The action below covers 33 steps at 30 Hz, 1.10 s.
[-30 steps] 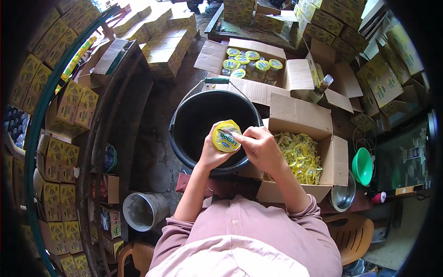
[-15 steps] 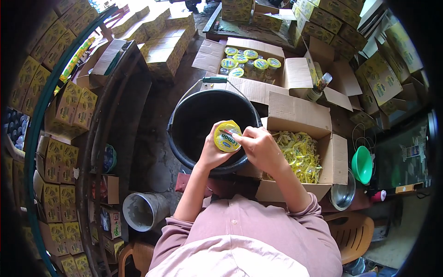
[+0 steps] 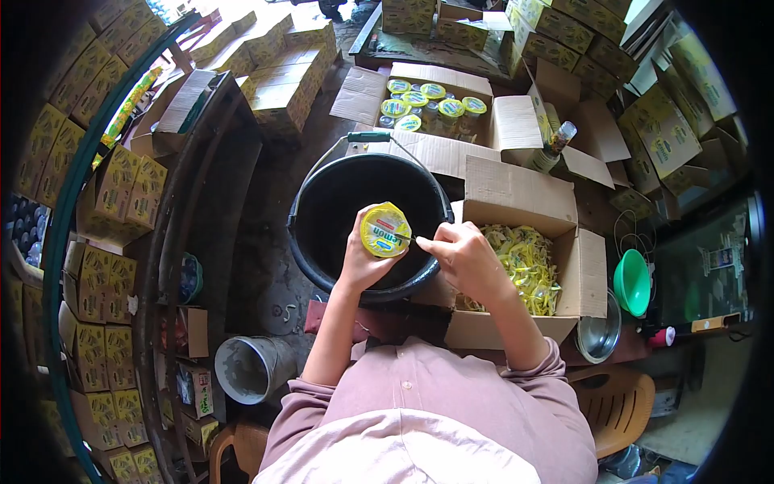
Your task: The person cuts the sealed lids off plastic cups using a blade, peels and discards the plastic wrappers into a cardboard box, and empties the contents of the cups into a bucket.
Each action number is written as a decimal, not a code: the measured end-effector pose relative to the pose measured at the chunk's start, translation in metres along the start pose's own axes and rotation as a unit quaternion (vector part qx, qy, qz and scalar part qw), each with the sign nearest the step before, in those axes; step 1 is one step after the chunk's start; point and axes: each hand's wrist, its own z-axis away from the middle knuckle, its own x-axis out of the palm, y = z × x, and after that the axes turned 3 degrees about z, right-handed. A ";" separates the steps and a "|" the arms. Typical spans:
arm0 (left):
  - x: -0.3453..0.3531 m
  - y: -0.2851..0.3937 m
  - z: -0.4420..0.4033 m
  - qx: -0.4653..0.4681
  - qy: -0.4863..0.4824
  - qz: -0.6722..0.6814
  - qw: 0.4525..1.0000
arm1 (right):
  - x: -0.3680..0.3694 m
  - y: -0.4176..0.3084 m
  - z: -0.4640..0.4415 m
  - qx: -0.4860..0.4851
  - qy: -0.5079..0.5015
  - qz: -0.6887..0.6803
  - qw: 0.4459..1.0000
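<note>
My left hand (image 3: 359,258) is wrapped round a cup with a yellow-rimmed lid (image 3: 385,230) printed "Lemon", the lid turned up. Pinched in my right hand (image 3: 461,254) is a thin dark tool (image 3: 402,236), whose far end reaches the right part of the lid. Both hands are over the near part of a black bucket (image 3: 322,194) with a green-gripped handle. Right of the bucket, an open cardboard box (image 3: 520,189) holds many yellow strips (image 3: 528,270).
Beyond the bucket stands an open box (image 3: 363,97) of similar lidded cups (image 3: 432,91). A bottle (image 3: 556,145) stands to its right. A green bowl (image 3: 632,282) and metal bowl (image 3: 599,331) lie right; a grey bucket (image 3: 246,371) lies left.
The cup and my left hand have shifted slightly left and up. My right hand has drawn back from the lid's middle to its right side, and more of the lid's print shows.
</note>
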 end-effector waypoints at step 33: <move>-0.012 -0.006 -0.019 -0.022 -0.020 -0.223 0.974 | 0.018 0.014 0.058 0.247 0.236 -0.174 0.924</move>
